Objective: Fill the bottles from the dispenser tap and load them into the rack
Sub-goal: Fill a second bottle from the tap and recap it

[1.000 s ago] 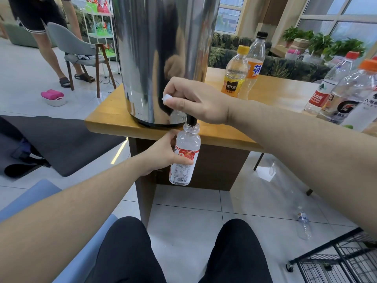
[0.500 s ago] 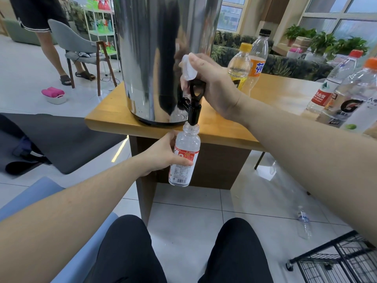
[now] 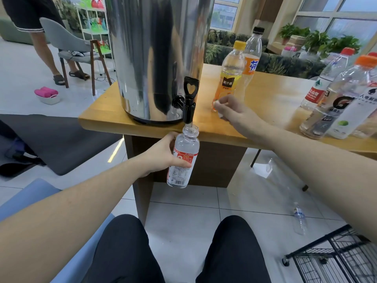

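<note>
A tall steel dispenser (image 3: 155,58) stands on the wooden table (image 3: 273,97). Its black tap (image 3: 188,101) hangs over the table's front edge, with the lever upright. My left hand (image 3: 163,154) grips a small clear bottle (image 3: 183,158) with a red-and-white label, its open mouth just under the spout. My right hand (image 3: 232,108) is to the right of the tap, over the table, and pinches a small white cap (image 3: 219,104). The black wire rack (image 3: 330,260) stands on the floor at the lower right.
A yellow-capped bottle (image 3: 230,74) and an orange-labelled bottle (image 3: 252,58) stand behind my right hand. Several more bottles (image 3: 336,94) crowd the table's right end. One bottle (image 3: 299,219) lies on the floor. A person (image 3: 38,27) and a grey chair (image 3: 69,48) are at the far left.
My right hand has let go of the tap lever and moved down and to the right, still with the white cap. The lever now stands upright. The bottle stays under the spout.
</note>
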Action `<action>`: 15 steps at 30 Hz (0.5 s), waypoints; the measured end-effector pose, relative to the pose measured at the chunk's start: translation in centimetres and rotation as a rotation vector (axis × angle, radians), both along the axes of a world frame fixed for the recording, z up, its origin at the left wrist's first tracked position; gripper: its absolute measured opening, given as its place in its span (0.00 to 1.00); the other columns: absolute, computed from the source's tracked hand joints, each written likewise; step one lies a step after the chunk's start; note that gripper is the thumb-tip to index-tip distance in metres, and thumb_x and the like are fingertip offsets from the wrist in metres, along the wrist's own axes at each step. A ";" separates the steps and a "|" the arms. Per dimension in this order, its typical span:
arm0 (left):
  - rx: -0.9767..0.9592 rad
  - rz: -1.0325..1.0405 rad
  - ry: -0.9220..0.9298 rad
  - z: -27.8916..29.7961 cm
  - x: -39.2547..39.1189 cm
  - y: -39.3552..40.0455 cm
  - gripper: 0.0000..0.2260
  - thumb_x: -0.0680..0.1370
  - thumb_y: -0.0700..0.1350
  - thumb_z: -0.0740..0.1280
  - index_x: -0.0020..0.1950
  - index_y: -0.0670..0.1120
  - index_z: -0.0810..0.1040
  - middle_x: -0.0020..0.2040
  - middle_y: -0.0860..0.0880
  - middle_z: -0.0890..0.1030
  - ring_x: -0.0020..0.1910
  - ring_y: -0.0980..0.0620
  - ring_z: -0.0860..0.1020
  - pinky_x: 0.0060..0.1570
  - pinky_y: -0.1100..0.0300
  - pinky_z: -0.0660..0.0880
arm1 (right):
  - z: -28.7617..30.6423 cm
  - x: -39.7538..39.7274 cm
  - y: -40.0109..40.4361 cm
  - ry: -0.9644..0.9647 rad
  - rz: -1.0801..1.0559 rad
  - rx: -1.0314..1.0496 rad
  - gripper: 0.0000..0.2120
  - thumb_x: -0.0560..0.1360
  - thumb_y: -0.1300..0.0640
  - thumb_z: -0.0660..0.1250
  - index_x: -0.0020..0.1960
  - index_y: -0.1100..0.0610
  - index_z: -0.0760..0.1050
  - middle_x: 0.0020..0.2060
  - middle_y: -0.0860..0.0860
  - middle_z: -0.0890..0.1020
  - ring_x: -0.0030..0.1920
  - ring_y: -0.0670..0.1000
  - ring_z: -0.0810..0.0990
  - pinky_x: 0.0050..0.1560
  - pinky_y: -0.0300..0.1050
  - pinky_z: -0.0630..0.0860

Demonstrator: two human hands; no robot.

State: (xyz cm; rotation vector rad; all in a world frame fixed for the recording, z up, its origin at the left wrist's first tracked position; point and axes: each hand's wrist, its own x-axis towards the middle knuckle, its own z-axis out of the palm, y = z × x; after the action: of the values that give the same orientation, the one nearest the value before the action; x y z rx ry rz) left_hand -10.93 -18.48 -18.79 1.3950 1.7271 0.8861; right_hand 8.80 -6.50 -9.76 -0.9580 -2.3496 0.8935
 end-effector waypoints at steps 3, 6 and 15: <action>-0.001 -0.007 0.003 -0.1 0.3 0.2 0.37 0.70 0.47 0.80 0.73 0.53 0.62 0.60 0.57 0.74 0.58 0.57 0.73 0.58 0.58 0.70 | -0.2 0.4 -0.4 -0.168 0.095 -0.028 0.17 0.82 0.41 0.58 0.65 0.50 0.68 0.51 0.46 0.78 0.51 0.44 0.77 0.52 0.41 0.73; 0.000 -0.030 0.009 -0.2 0.7 0.5 0.38 0.70 0.48 0.80 0.73 0.54 0.63 0.62 0.57 0.74 0.59 0.56 0.74 0.59 0.57 0.71 | -0.4 0.2 -0.4 -0.253 0.181 -0.006 0.18 0.81 0.39 0.58 0.66 0.47 0.68 0.53 0.48 0.79 0.53 0.48 0.77 0.53 0.44 0.73; 0.004 -0.079 0.021 0.1 1.5 0.9 0.37 0.69 0.48 0.80 0.71 0.54 0.63 0.59 0.58 0.75 0.58 0.59 0.75 0.63 0.53 0.74 | 0.4 0.1 -0.5 -0.398 0.319 0.232 0.20 0.80 0.38 0.59 0.69 0.43 0.69 0.54 0.42 0.76 0.51 0.46 0.76 0.49 0.39 0.73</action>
State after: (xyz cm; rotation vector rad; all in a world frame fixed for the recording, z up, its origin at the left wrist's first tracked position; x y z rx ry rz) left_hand -9.41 -17.58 -18.70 1.4697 1.6747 0.8344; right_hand 8.89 -7.01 -9.34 -0.7284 -2.9281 0.5553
